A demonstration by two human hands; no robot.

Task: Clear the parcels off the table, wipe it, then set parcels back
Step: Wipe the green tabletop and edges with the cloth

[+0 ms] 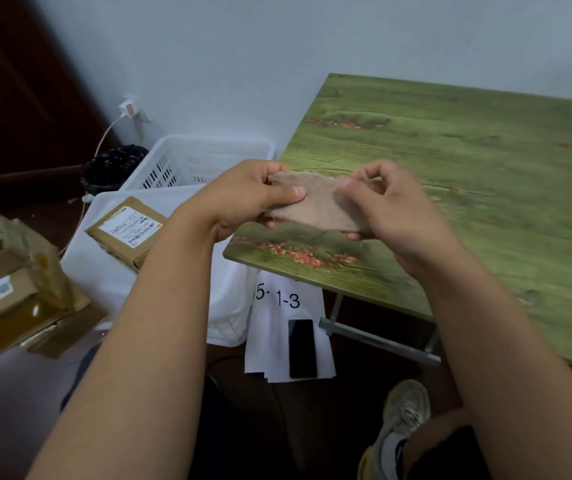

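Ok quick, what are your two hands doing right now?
Left hand: closed on the left end of the tan cloth.
Right hand: pinching the cloth's right end.

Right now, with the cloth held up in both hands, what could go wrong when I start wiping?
1. Both hands, left hand and right hand, pinch the small tan fuzzy cloth in mid-air; it could drop.
2. The black phone lies on white paper on the floor by your grey sneaker; you might step on it.
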